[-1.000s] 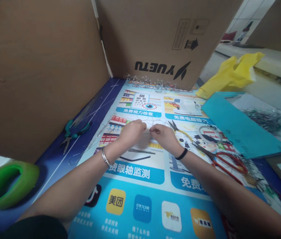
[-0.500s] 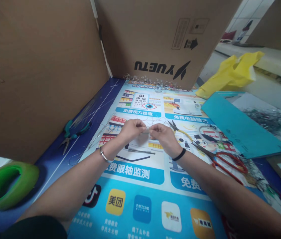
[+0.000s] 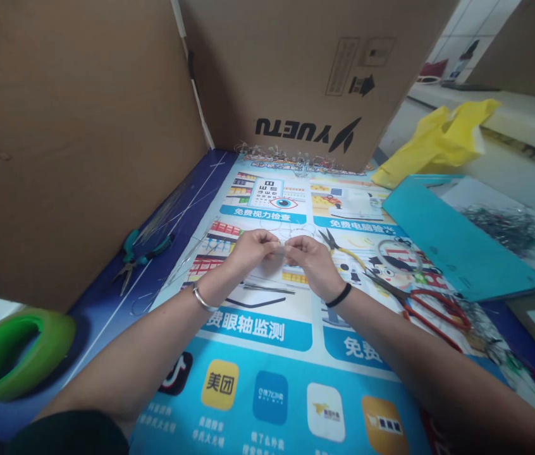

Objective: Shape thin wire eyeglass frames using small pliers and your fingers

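Note:
My left hand is closed in a pinch over the middle of the printed mat. Facing it, fingertips almost touching, my right hand pinches too. Between them is a thin wire, and fine curved strands show just beyond the fingers; its exact shape is too small to make out. Short dark wire pieces lie on the mat below the hands. Right of my right hand are yellow-handled pliers and, closer to me, red-handled scissors.
Teal-handled pliers and loose wires lie at left, behind a roll of green tape. Cardboard walls rise left and behind. Wire scraps line the back. At right are a teal box holding wire bits and a yellow bag.
The two hands have stayed almost in place, still pinching; the left fingertips have shifted very slightly toward the right ones. Nothing else has visibly moved.

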{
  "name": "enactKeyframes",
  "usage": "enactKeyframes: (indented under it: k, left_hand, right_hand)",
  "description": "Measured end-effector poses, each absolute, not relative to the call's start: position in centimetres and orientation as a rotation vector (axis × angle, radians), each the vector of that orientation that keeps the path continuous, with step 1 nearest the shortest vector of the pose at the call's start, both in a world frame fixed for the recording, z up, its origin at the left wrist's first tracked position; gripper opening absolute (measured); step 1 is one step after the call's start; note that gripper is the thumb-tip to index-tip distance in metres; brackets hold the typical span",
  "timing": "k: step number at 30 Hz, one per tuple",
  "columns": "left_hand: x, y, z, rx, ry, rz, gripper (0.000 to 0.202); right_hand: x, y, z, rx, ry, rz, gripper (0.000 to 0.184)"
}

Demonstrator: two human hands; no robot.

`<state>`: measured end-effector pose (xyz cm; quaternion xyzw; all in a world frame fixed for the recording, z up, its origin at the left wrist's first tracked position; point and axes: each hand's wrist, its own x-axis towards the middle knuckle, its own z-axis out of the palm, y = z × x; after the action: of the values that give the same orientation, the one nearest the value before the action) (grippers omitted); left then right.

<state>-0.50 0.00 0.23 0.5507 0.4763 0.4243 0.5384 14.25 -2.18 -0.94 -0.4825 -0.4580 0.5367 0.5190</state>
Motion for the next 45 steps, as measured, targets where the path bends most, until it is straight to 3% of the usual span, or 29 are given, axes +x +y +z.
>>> enactKeyframes:
  k: [19,45]
  left_hand:
    - [0.2,-0.9,-0.2,1.050,1.026,1.068,0.018]
    - [0.1,-1.1,-0.1,1.087,1.011,1.074,0.014]
  right_hand:
    - [14.1,-2.3,-1.3,-1.098,-1.033,1.293,0.019]
    - [14.2,-2.3,-0.9,-1.131,-1.096,1.302,0.018]
